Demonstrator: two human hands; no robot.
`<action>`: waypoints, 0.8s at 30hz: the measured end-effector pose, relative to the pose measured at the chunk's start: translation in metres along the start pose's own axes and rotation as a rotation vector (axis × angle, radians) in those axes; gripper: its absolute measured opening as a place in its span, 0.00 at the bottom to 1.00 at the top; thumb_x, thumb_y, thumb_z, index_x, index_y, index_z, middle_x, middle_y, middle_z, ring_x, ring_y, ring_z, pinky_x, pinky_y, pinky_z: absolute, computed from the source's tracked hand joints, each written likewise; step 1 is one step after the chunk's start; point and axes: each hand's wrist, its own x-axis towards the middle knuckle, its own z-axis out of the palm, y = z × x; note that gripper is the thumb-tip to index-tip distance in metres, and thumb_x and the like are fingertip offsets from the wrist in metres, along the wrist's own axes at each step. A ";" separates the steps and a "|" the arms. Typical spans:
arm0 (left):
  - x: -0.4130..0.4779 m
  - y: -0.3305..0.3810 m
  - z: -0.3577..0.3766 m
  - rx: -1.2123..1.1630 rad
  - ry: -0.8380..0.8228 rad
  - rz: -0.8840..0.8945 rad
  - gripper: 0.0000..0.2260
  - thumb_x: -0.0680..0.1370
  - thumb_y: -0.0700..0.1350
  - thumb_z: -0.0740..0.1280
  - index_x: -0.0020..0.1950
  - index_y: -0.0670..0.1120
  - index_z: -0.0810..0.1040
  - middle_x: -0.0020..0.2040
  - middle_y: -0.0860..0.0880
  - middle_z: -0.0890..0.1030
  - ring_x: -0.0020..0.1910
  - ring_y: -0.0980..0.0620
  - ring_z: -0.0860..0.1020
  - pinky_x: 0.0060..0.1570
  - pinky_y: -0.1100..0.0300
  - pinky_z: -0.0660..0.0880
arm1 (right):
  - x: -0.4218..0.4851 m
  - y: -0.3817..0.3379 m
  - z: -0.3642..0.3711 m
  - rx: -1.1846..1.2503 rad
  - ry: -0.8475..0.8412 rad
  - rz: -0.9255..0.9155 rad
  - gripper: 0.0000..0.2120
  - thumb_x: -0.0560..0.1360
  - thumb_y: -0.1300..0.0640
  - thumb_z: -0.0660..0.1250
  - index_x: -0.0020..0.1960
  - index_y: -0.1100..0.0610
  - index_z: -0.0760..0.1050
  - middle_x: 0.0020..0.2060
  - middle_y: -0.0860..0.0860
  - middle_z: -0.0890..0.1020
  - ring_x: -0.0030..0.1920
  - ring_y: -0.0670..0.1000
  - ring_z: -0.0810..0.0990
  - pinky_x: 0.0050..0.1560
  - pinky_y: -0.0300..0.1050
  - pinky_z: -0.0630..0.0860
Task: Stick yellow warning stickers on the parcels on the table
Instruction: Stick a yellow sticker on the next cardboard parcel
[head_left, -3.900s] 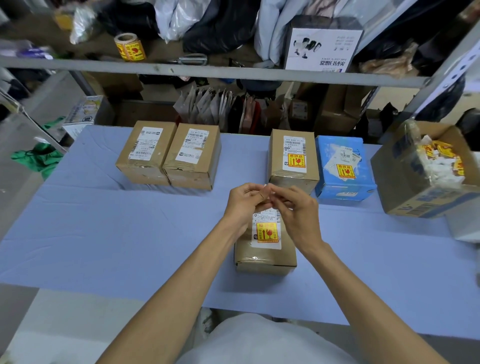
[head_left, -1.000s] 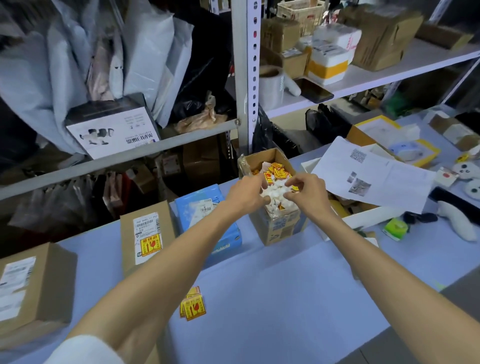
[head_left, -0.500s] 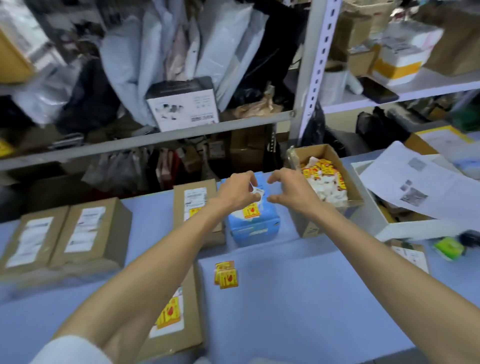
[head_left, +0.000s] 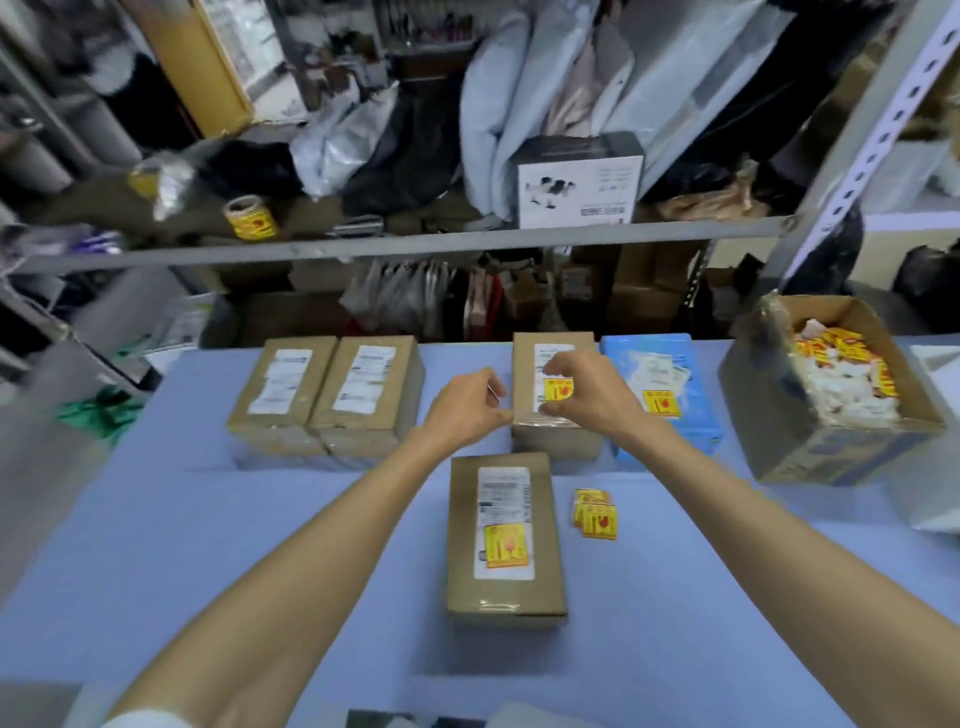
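Two brown parcels (head_left: 283, 395) (head_left: 369, 395) at the back left carry only white labels. A third brown parcel (head_left: 550, 436), the blue parcel (head_left: 691, 415) and the nearest brown parcel (head_left: 504, 587) each bear a yellow warning sticker. A small pile of loose yellow stickers (head_left: 596, 514) lies right of the nearest parcel. My left hand (head_left: 467, 410) hovers by the third parcel's left edge, fingers curled on a small white slip. My right hand (head_left: 587, 395) hangs over that parcel's label, thumb and fingers apart with nothing visible between them.
An open cardboard box (head_left: 779, 441) with stickers and white backing scraps stands at the right. A roll of yellow stickers (head_left: 250, 218) sits on the metal shelf (head_left: 415, 241) behind the blue-covered table (head_left: 208, 545). Bags and boxes crowd the shelving.
My view has swung left from the box of stickers back to the row of parcels. Both hands have left that box and now hover over the third brown parcel.
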 end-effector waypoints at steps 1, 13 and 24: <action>-0.007 -0.011 -0.001 -0.039 0.002 -0.011 0.09 0.70 0.44 0.72 0.48 0.48 0.76 0.43 0.50 0.80 0.44 0.50 0.79 0.48 0.53 0.77 | -0.003 -0.005 0.008 0.019 -0.003 0.009 0.24 0.67 0.56 0.77 0.60 0.60 0.76 0.58 0.54 0.79 0.60 0.54 0.76 0.52 0.39 0.68; -0.081 -0.092 0.048 -0.367 0.083 -0.141 0.20 0.73 0.39 0.71 0.63 0.44 0.71 0.62 0.49 0.72 0.58 0.53 0.73 0.57 0.57 0.73 | -0.076 -0.010 0.093 0.172 0.011 0.199 0.19 0.68 0.62 0.74 0.58 0.59 0.75 0.54 0.54 0.79 0.55 0.54 0.77 0.54 0.50 0.75; -0.121 -0.100 0.081 -0.634 -0.013 -0.211 0.36 0.72 0.42 0.74 0.76 0.52 0.60 0.69 0.52 0.70 0.66 0.54 0.70 0.62 0.57 0.71 | -0.136 -0.002 0.134 0.497 0.067 0.440 0.25 0.75 0.53 0.69 0.69 0.45 0.65 0.56 0.40 0.76 0.54 0.40 0.77 0.50 0.35 0.73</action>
